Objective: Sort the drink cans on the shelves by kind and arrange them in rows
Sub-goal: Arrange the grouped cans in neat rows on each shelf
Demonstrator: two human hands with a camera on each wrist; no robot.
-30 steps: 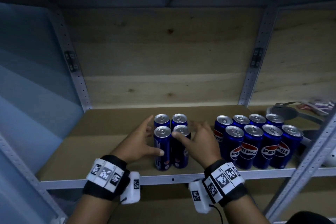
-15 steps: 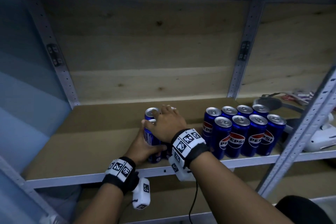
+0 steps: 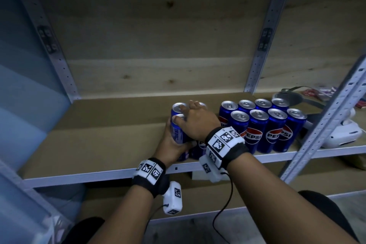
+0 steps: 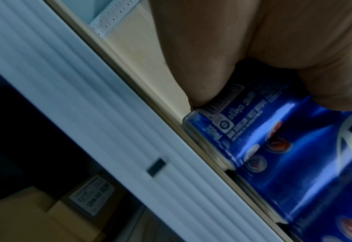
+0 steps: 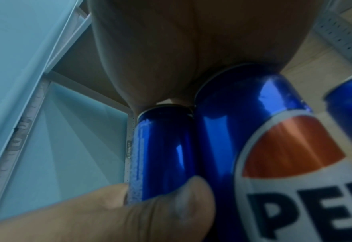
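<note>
Blue Pepsi cans stand on a wooden shelf (image 3: pixel 99 134). A small cluster of them sits near the front edge, and my left hand (image 3: pixel 168 144) grips its front left can (image 3: pixel 178 134), fingers round the left side and thumb across the front. My right hand (image 3: pixel 198 123) lies palm down on the cluster's lids with spread fingers reaching the back left can (image 3: pixel 177 106). The left wrist view shows my left hand (image 4: pixel 233 49) on the can (image 4: pixel 253 139). The right wrist view shows my right palm (image 5: pixel 170 49) resting on two can tops (image 5: pixel 233 131). Just right stand two neat rows of Pepsi cans (image 3: pixel 257 125).
A white metal rail (image 3: pixel 89 174) edges the shelf front. A slanted perforated post (image 3: pixel 326 121) crosses at the right. Behind it lie a white headset (image 3: pixel 342 134) and a grey strap (image 3: pixel 289 97). The shelf's left half holds bare board. A cardboard box (image 4: pixel 25 212) sits below.
My right hand went from beside the cluster to lying over its lids. My left hand closed round the front left can. The cluster now stands nearer the two rows.
</note>
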